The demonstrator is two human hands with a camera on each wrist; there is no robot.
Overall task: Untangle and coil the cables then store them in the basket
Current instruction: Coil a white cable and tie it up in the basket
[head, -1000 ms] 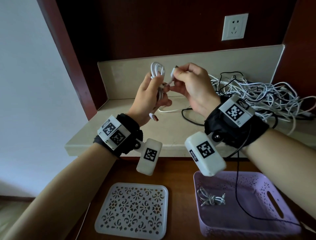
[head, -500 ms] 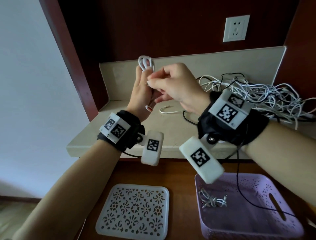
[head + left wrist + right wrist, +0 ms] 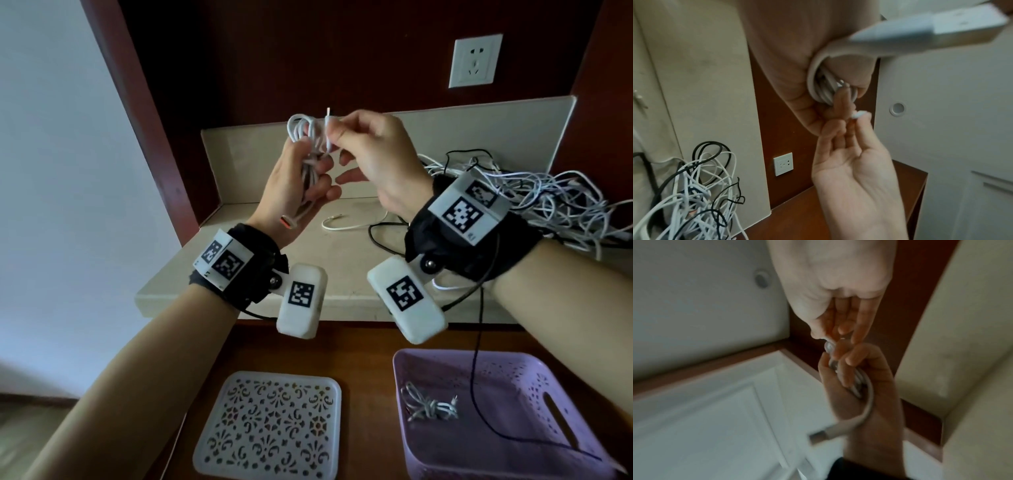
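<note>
My left hand point(image 3: 301, 192) grips a white cable point(image 3: 303, 132), fingers curled round the bundled loops, held up over the far left of the desk point(image 3: 335, 270). Loops stick out above my fist; the USB plug point(image 3: 287, 222) hangs below, by the heel of my palm. My right hand point(image 3: 373, 154) pinches the free end of that cable between thumb and fingertip, small connector pointing up, just beside the loops. A second ago that end was lower and level with my left fingers; half a second ago my right hand was crossed over the bundle. Now it has come back round to the right and risen, so I judge one more wrap has gone about the middle of the coil. Very little loose cable is left between my hands, so the coil is nearly bound; next comes tucking the end under, then lowering it to the basket point(image 3: 582, 455). The basket sits near right, below the desk edge, with one small coiled cable point(image 3: 428, 407) already in it. A white lid point(image 3: 267, 428) lies near left. The tangle point(image 3: 534, 202), white and black cables, lies on the desk's far right, a loose white end point(image 3: 342, 224) trailing from it toward the middle. Most of the work is still ahead. Risk as I see it: the wrap springs open if my pinch slips. The right wrist view is blurred.
</note>
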